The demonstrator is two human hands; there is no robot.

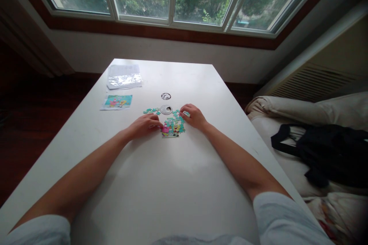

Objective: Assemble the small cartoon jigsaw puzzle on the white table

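Note:
A partly assembled jigsaw puzzle [171,127] with pink and yellow cartoon figures on teal lies flat on the white table [166,183]. At its left edge is my left hand [146,124], the thumb side touching the pink part and the other fingers loosely bent. My right hand [194,116] is at the upper right of the puzzle, thumb and fingertips curled together around a teal puzzle piece [185,113], which they partly hide. Loose teal pieces [151,111] lie beyond my left fingers. More teal pieces touch or adjoin the puzzle's upper right.
A round silvery lid-like object [166,110] lies just beyond the puzzle, with a dark-patterned disc [166,96] farther back. Left of them are a picture card [117,101] and a clear plastic packet [124,76]. Dark clothing [330,153] rests on the sofa [264,118] at right.

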